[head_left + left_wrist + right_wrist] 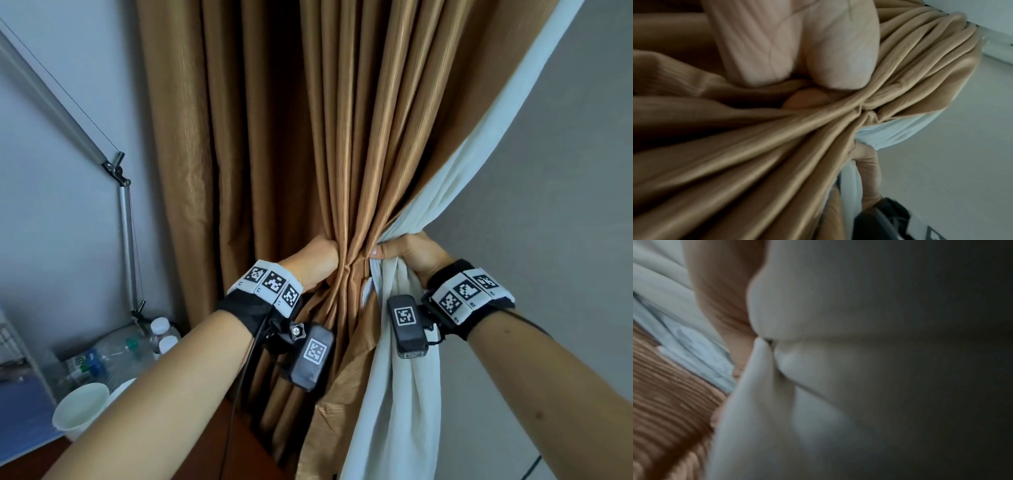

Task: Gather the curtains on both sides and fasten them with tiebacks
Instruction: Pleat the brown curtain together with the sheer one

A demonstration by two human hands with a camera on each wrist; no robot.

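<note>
- Left hand [317,262]: fingers hidden behind the curtain [274,137]; grip clamped on the gathered brown folds.
- Right hand [411,255]: grip clamped on the white lining [407,377] at the same pinch point, beside the left.
- Left wrist view: folds converge at the palm; blurred.
- Right wrist view: mostly white cloth, too blurred for fingers.
- Head view only: lamp [125,212], cup [80,407], bottles [161,329] lower left.

Brown curtain [274,137] (ribbed), white lining [404,394].

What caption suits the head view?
Left hand and right hand grip the gathered brown curtain and white lining.
</note>
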